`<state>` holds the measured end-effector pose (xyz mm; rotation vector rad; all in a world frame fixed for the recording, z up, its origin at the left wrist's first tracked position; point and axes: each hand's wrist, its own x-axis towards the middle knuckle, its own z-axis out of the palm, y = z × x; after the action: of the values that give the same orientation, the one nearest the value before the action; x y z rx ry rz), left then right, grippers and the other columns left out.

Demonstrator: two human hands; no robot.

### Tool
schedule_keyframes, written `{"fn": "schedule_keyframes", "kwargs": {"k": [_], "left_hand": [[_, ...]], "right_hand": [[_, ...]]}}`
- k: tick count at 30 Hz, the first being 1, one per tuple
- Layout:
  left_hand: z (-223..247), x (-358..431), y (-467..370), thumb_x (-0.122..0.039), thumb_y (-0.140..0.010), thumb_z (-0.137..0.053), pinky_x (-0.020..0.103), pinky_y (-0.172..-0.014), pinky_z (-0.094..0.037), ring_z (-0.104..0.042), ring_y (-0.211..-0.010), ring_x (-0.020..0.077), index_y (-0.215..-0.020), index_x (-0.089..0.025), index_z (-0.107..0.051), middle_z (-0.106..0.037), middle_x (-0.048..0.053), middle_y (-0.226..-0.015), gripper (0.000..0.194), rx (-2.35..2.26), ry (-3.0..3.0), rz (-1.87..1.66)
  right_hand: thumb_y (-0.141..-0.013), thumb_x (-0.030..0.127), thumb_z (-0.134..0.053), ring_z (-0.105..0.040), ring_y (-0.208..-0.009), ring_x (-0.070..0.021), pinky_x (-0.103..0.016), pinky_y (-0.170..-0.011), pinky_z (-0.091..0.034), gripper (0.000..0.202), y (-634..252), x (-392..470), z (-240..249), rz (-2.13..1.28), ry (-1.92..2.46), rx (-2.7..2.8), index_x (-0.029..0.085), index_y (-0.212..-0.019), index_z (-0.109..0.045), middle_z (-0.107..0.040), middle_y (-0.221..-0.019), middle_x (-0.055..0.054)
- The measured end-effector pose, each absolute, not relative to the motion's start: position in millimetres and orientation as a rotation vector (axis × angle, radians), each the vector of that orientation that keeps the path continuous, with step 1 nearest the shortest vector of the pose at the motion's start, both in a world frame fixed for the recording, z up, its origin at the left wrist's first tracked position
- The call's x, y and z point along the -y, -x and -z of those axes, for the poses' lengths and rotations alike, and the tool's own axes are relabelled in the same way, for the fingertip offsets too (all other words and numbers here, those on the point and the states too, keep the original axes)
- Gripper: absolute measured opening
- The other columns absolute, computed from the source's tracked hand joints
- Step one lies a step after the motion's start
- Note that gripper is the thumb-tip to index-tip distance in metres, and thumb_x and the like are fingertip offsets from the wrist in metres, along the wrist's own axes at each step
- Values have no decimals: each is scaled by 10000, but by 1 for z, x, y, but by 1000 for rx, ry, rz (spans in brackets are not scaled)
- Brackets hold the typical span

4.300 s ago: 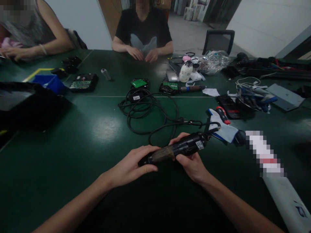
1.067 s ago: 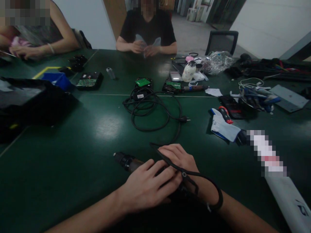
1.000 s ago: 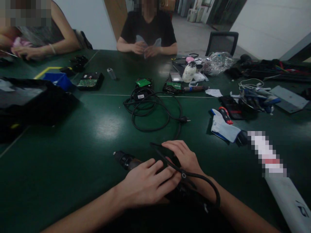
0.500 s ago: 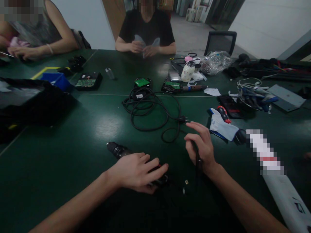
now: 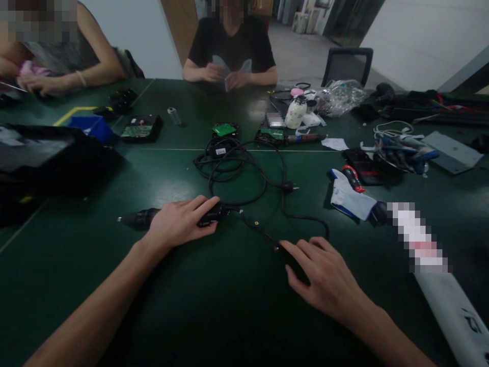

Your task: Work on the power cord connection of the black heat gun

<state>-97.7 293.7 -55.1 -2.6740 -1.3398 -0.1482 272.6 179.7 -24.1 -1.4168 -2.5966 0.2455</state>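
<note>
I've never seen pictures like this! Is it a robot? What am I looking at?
No robot here, just a person's two bare hands. The camera sits on that person's head, looking forward and down, so you see what they see. The left hand holds a black, drill-like tool lying on the dark green table. The right hand is open, with a fingertip by a thin black cord. Beyond lie a plug, a red-and-black handle on a white-and-blue cloth, and a green circuit board. Someone in a black shirt sits across the table.
</note>
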Motion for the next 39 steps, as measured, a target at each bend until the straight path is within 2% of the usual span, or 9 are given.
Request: {"fn": "schedule_keyframes", "kwargs": {"k": [2,8,11,14,25,29,31,34,39], "left_hand": [[55,-293,96,-579,-993,-519,393,-657,-584,-744,-868,285,-1505,-269,-478,-690,90,-1280,599,1336,2687,149],[58,-290,96,-548,-984,-546,394,-671,-571,-741,-870,286,-1500,-250,-482,-692,102,-1273,599,1336,2671,227],[59,-288,96,-547,-980,-553,383,-667,-561,-740,-876,285,-1498,-256,-484,-697,100,-1261,599,1333,2663,257],[57,-287,94,-538,-985,-544,379,-683,-561,-740,-883,281,-1500,-257,-481,-699,97,-1262,590,1338,2659,268],[29,-280,77,-477,-936,-612,373,-752,-569,-722,-902,233,-1451,-254,-550,-719,50,-1179,564,1082,3068,258],[30,-269,56,-481,-967,-604,390,-788,-577,-721,-930,239,-1507,-267,-500,-711,51,-1205,589,1171,3015,293],[38,-265,48,-492,-975,-602,402,-800,-587,-724,-951,252,-1522,-273,-480,-699,59,-1251,601,1288,2907,347],[48,-262,44,-481,-975,-608,406,-812,-593,-730,-963,260,-1504,-274,-496,-700,65,-1265,579,1371,2791,428],[46,-260,51,-474,-971,-614,375,-800,-598,-733,-979,240,-1492,-262,-511,-696,64,-1292,572,1278,2831,541]], "right_hand": [[-1015,330,-582,-667,-881,-237,-422,-796,-558,530,-261,-163,29,-268,1419,2590,175,-1515,-497,-703,-1203,-104],[-1006,362,-636,-652,-1114,-310,-418,-753,-624,611,-228,-155,35,-294,1438,2543,166,-1548,-434,-619,-1399,-145],[-982,411,-687,-651,-1084,-326,-427,-698,-626,493,-216,-171,34,-286,1505,2533,186,-1405,-572,-630,-1338,-139],[-1045,247,-565,-663,-1027,-277,-380,-682,-597,174,-213,-192,34,-343,1503,2512,194,-1168,-676,-662,-1209,-106],[-1044,403,-599,-722,-920,-228,-397,-803,-608,245,-250,-233,38,-721,1514,1420,214,-1134,-726,-747,-1119,-64],[-1007,209,-647,-674,-1020,-228,-422,-930,-570,96,-245,-195,26,-359,1266,1790,231,-1064,-721,-743,-1068,-38],[-965,143,-681,-635,-1089,-247,-418,-935,-569,203,-241,-174,25,-261,1079,2163,244,-1135,-727,-744,-1137,-38],[-984,118,-621,-586,-1201,-301,-431,-895,-587,280,-236,-151,33,-201,1146,2435,219,-1228,-714,-665,-1314,-104],[-1024,176,-583,-595,-1106,-291,-470,-879,-590,218,-242,-163,44,-262,1477,2299,227,-1164,-742,-561,-1299,-141]]}}
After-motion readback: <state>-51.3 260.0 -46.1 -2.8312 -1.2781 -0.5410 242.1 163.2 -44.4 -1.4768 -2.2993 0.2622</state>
